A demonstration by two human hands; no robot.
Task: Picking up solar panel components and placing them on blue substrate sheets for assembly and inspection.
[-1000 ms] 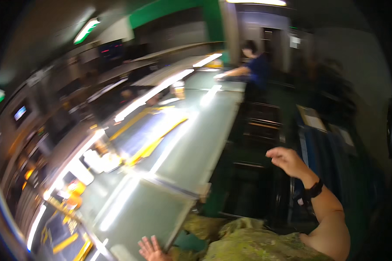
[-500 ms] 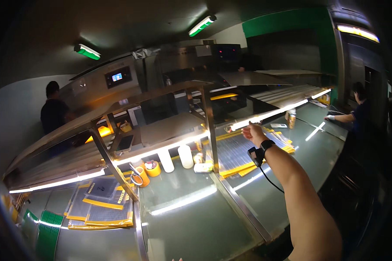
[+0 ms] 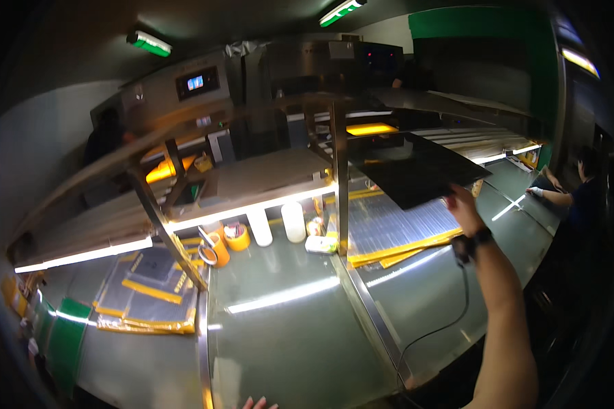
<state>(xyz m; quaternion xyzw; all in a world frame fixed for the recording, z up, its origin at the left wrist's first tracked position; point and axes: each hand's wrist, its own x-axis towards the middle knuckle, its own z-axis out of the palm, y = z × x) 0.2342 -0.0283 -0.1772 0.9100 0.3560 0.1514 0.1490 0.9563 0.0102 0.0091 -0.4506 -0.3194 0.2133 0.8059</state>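
My right hand [image 3: 465, 210] is closed on the near right corner of a thin black panel [image 3: 419, 170]. The panel tilts down toward me from the upper shelf, and its far end is over the shelf. Below it, a stack of clear, striped sheets with yellow edges [image 3: 396, 225] lies on the glass-topped table [image 3: 293, 327]. Only the fingertips of my left hand [image 3: 259, 403] show at the lower edge, stretched out with nothing seen in them.
Metal posts [image 3: 340, 177] hold up the lit shelf. White bottles [image 3: 293, 221] and orange tape rolls [image 3: 237, 237] stand beneath it. More yellow-edged sheets [image 3: 150, 290] and a green sheet [image 3: 73, 341] lie left. A co-worker [image 3: 580, 194] works at the right; a cable hangs from my right wrist.
My right hand has taken hold of the black panel and drawn it right and toward me, past the shelf's front edge. The view has shifted slightly; more left fingertips show.
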